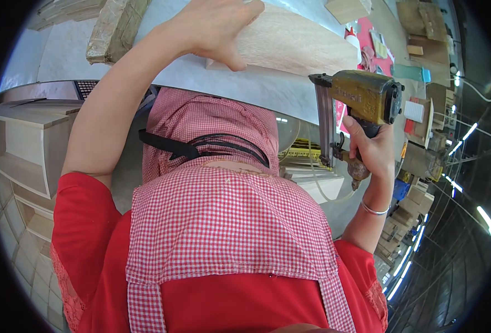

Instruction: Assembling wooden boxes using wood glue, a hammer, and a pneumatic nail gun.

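Observation:
A pale wooden board (pixel 289 41) lies on the light worktable in front of me. My left hand (pixel 217 30) grips its left part, with the thumb at the near side and the fingers toward the far side; some fingertips are cut off by the picture's top edge. A worn yellow-brown nail gun (pixel 362 94) is in my right hand (pixel 373 147), whose fingers wrap round the black handle. The gun's nose points left, close to the board's near right edge. I cannot tell whether they touch.
A taped block (pixel 115 30) sits left of my forearm on the worktable (pixel 245 83). Beyond the board are another wood block (pixel 349 8) and a white bottle (pixel 353 44). Wooden cabinet parts (pixel 26 147) stand at left. A pale hose (pixel 326 194) hangs beneath the gun.

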`<action>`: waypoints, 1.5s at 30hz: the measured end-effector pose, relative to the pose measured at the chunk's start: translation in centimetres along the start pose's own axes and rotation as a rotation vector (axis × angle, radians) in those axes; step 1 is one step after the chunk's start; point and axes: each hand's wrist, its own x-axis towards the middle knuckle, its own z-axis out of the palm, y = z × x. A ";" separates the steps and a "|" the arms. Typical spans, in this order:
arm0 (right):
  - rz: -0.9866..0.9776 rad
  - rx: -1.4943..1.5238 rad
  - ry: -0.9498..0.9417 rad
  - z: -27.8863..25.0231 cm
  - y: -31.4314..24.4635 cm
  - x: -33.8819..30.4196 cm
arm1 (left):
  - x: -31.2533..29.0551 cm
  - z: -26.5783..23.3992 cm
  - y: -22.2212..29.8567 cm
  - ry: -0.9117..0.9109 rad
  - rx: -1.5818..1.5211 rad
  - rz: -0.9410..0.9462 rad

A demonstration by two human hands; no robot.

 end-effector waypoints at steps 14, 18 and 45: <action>-0.046 0.037 0.048 1.9 -0.9 0.0 | -1.9 6.3 -4.4 0.669 -0.050 0.389; -0.096 0.038 0.037 3.7 -3.1 -0.4 | -3.7 3.9 -5.0 0.488 -0.110 0.361; -0.277 -0.121 -0.167 8.0 -7.1 1.6 | -4.5 4.1 -4.0 0.491 0.036 0.141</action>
